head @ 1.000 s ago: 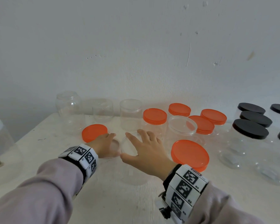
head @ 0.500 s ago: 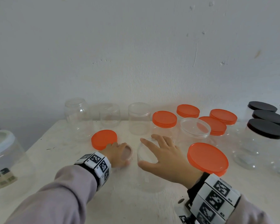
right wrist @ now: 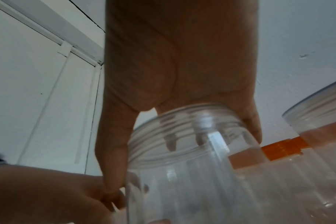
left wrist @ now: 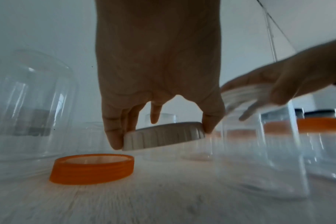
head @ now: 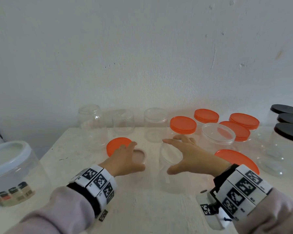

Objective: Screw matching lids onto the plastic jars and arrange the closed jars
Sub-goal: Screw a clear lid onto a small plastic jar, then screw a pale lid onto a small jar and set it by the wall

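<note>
My left hand (head: 134, 155) (left wrist: 161, 136) pinches a clear ribbed lid (head: 139, 156) (left wrist: 164, 135) by its edge between thumb and fingers. It holds the lid tilted, a little above the table. Right beside it stands an open clear jar (head: 172, 176) (right wrist: 192, 174). My right hand (head: 176, 154) (right wrist: 182, 151) grips this jar from above, fingers and thumb curled round its threaded rim. A loose orange lid (head: 117, 144) (left wrist: 92, 168) lies upside down on the table just behind my left hand.
Open clear jars (head: 91, 122) line the back wall. Orange-lidded jars (head: 183, 124) and a clear-lidded jar (head: 218, 134) crowd the back right, black-lidded jars (head: 289, 132) the far right. A big orange lid (head: 235, 159) sits by my right wrist. A large pale-lidded jar (head: 8, 159) stands at left.
My left hand has taken the clear lid by its edge and tipped it up off the table. My right hand has stayed on the open jar's rim.
</note>
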